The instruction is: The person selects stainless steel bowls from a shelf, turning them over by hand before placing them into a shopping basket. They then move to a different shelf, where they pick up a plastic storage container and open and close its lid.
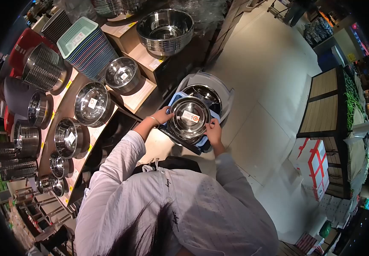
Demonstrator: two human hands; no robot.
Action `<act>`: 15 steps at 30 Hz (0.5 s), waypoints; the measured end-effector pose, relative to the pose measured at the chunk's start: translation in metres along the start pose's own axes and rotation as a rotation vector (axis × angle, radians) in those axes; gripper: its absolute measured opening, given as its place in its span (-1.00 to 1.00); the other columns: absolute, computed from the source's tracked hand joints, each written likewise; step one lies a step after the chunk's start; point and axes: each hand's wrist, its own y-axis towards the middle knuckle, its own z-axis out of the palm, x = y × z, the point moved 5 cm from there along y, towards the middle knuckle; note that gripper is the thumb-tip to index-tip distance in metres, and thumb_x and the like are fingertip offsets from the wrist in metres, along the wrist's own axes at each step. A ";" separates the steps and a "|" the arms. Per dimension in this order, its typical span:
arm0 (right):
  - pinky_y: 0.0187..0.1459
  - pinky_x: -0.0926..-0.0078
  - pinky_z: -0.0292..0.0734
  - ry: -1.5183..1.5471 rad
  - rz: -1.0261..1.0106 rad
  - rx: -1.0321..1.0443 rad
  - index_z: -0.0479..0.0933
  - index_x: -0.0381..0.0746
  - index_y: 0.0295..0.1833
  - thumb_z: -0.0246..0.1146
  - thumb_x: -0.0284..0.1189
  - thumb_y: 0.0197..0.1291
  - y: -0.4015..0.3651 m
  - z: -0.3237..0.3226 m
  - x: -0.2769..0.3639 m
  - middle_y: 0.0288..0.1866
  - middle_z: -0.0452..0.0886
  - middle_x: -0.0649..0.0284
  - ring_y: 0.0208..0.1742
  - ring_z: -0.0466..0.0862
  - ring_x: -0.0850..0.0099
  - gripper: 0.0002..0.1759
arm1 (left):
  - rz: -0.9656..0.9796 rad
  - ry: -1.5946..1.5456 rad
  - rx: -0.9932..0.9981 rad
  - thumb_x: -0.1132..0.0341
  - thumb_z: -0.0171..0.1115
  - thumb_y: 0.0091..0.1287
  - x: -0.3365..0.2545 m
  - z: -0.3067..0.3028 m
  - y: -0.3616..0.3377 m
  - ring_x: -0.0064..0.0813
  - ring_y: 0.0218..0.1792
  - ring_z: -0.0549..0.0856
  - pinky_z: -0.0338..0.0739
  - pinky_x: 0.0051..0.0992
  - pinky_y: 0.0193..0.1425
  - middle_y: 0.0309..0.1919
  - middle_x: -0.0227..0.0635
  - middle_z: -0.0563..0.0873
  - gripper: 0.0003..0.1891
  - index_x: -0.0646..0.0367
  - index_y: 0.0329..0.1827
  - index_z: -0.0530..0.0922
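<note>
A shiny steel basin with a white and orange label inside is held level in front of me. My left hand grips its left rim, fingers curled over the edge. On the opposite rim, my right hand is closed in a pinch. Beneath the basin stands a grey cart with blue edging. Another steel basin sits in it, partly covered by the one I hold. What else lies in the cart is hidden.
To the left, a wooden display shelf carries several steel basins, a stack of coloured plastic baskets and a large basin stack. A white box with red tape stands right, near a produce stand. A person stands far off.
</note>
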 end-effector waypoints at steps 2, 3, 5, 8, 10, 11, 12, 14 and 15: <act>-0.52 0.57 0.59 -0.106 -0.023 -0.050 0.30 -0.24 -0.20 0.16 -0.57 0.13 -0.008 0.002 -0.003 -0.48 0.58 0.21 -0.51 0.58 0.52 -0.82 | 0.004 0.135 0.038 0.05 0.13 0.21 -0.002 0.005 -0.002 -0.06 0.02 0.57 0.37 -0.38 0.16 -0.06 0.08 0.59 -0.35 0.30 0.25 0.23; -0.52 0.57 0.59 -0.103 -0.019 -0.047 0.30 -0.24 -0.20 0.16 -0.57 0.13 -0.010 0.006 -0.009 -0.48 0.58 0.21 -0.51 0.58 0.52 -0.82 | 0.016 0.268 0.080 0.06 0.12 0.21 0.001 0.010 -0.001 -0.05 0.03 0.56 0.36 -0.38 0.17 -0.05 0.10 0.58 -0.33 0.31 0.28 0.18; -0.58 0.55 0.52 -0.151 -0.090 -0.101 0.32 -0.25 -0.24 0.17 -0.58 0.10 -0.014 0.011 -0.016 -0.57 0.53 0.22 -0.59 0.56 0.50 -0.84 | 0.024 0.314 0.107 0.03 0.12 0.19 0.003 0.013 0.008 -0.07 0.02 0.57 0.40 -0.36 0.13 -0.06 0.09 0.58 -0.38 0.35 0.18 0.33; -0.56 0.40 0.40 -0.281 -0.226 -0.162 0.31 -0.26 -0.27 0.20 -0.57 0.06 -0.009 0.018 -0.046 -0.64 0.46 0.16 -0.63 0.54 0.35 -0.81 | -0.088 0.621 0.278 0.04 0.16 0.11 0.034 0.033 0.033 -0.17 -0.16 0.66 0.49 -0.33 -0.05 -0.22 -0.04 0.67 -0.57 0.29 -0.24 0.63; -0.55 0.36 0.44 -0.345 -0.237 -0.156 0.31 -0.27 -0.29 0.22 -0.56 0.04 -0.012 0.019 -0.044 -0.61 0.48 0.14 -0.59 0.58 0.28 -0.80 | -0.141 0.612 0.290 0.08 0.16 0.09 0.039 0.036 0.038 -0.19 -0.23 0.67 0.50 -0.34 -0.10 -0.26 -0.06 0.68 -0.60 0.28 -0.23 0.63; -0.55 0.36 0.44 -0.345 -0.232 -0.155 0.31 -0.27 -0.29 0.22 -0.56 0.04 -0.014 0.018 -0.044 -0.61 0.48 0.14 -0.59 0.58 0.28 -0.80 | -0.192 0.604 0.303 0.13 0.15 0.08 0.043 0.038 0.040 -0.22 -0.29 0.68 0.52 -0.35 -0.15 -0.31 -0.09 0.69 -0.63 0.26 -0.23 0.63; -0.48 0.30 0.44 -0.447 -0.298 -0.163 0.31 -0.29 -0.30 0.22 -0.57 0.02 -0.017 0.019 -0.038 -0.57 0.49 0.08 -0.53 0.57 0.17 -0.80 | -0.187 0.624 0.294 0.19 0.14 0.05 0.045 0.039 0.041 -0.26 -0.36 0.67 0.52 -0.35 -0.22 -0.36 -0.13 0.69 -0.67 0.26 -0.24 0.64; -0.30 0.14 0.43 -0.564 -0.253 -0.094 0.31 -0.33 -0.28 0.20 -0.55 -0.02 -0.021 0.019 -0.029 -0.47 0.50 -0.07 -0.33 0.51 -0.08 -0.79 | -0.212 0.646 0.316 0.20 0.15 0.04 0.041 0.041 0.040 -0.26 -0.36 0.67 0.52 -0.35 -0.22 -0.36 -0.13 0.69 -0.67 0.25 -0.24 0.64; -0.30 0.14 0.43 -0.565 -0.250 -0.092 0.31 -0.33 -0.28 0.20 -0.55 -0.02 -0.021 0.018 -0.027 -0.47 0.50 -0.07 -0.33 0.51 -0.08 -0.79 | -0.237 0.670 0.334 0.21 0.16 0.03 0.044 0.041 0.041 -0.27 -0.36 0.67 0.52 -0.35 -0.22 -0.36 -0.13 0.69 -0.68 0.24 -0.24 0.64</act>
